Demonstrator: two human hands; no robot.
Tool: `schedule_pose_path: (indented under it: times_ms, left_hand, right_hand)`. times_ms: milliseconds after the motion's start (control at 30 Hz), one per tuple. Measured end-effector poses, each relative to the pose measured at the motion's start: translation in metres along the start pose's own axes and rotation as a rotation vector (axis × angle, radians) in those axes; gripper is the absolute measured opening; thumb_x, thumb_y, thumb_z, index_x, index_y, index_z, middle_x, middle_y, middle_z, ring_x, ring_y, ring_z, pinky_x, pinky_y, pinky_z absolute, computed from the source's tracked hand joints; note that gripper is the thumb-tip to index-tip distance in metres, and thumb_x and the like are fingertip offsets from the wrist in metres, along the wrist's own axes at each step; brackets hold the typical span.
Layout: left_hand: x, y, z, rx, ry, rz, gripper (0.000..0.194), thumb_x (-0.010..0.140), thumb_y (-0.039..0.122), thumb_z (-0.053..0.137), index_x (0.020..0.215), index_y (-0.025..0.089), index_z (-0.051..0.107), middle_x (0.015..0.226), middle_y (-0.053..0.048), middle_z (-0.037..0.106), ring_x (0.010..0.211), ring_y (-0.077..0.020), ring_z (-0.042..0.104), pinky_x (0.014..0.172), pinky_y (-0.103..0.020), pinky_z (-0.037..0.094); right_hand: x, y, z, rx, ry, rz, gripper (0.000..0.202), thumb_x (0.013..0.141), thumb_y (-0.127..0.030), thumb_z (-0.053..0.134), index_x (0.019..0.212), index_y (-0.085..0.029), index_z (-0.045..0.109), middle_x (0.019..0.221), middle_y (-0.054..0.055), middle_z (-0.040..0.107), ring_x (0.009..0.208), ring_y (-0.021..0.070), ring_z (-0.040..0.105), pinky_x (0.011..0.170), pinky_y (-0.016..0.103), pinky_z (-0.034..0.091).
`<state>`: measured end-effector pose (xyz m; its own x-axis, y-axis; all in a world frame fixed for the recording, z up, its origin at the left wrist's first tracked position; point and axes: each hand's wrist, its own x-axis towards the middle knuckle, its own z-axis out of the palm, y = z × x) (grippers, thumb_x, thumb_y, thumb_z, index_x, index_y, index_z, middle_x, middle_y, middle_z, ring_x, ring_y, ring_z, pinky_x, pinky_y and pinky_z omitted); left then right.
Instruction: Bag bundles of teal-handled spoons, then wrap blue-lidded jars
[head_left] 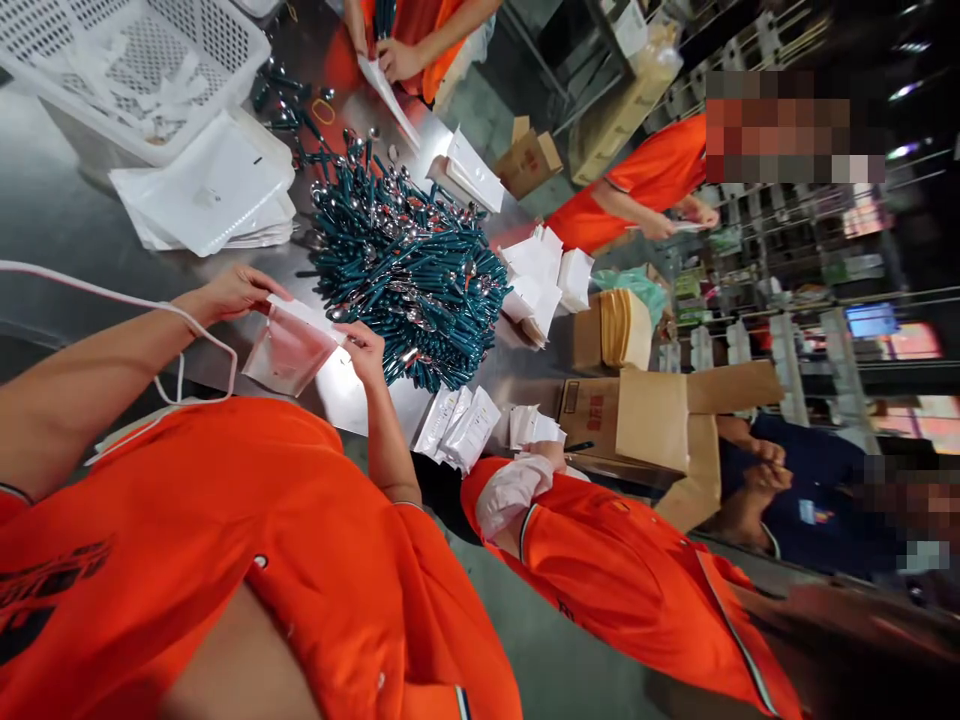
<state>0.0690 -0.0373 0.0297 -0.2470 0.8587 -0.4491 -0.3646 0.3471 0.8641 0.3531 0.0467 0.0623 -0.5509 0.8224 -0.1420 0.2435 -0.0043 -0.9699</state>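
A clear plastic bag with a white top strip (289,350) is held in front of my orange shirt, above the metal table's near edge. My left hand (244,291) pinches one end of the strip. My right hand (364,350) pinches the other end. The bag hangs flat and looks pinkish from the shirt behind it; I cannot tell whether anything is inside. Just past my hands lies a large heap of spoons with dark teal handles (409,270). A stack of white plastic bags (210,190) lies on the table beyond my left hand.
A white perforated basket (150,130) stands at the far left. White cable (112,285) crosses my left forearm. White packets (459,425) lie by a co-worker's arm on the right. An open carton (652,425) stands farther right. Other people in orange work around the table.
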Motion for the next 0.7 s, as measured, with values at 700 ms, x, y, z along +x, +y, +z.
schedule_pose_path:
  times_ms: [700]
  left_hand:
    - [-0.048,-0.003,0.043,0.082,0.095,0.331,0.057,0.055,0.044,0.105,0.086,0.017,0.065,0.079,-0.004,0.067,0.074,-0.0161,0.058,0.071,-0.027,0.046]
  right_hand:
    - [0.01,-0.045,0.036,-0.819,-0.114,-0.342,0.001,0.106,-0.015,0.074,0.105,-0.016,0.074,0.106,0.011,0.076,0.11,0.025,0.068,0.107,0.04,0.059]
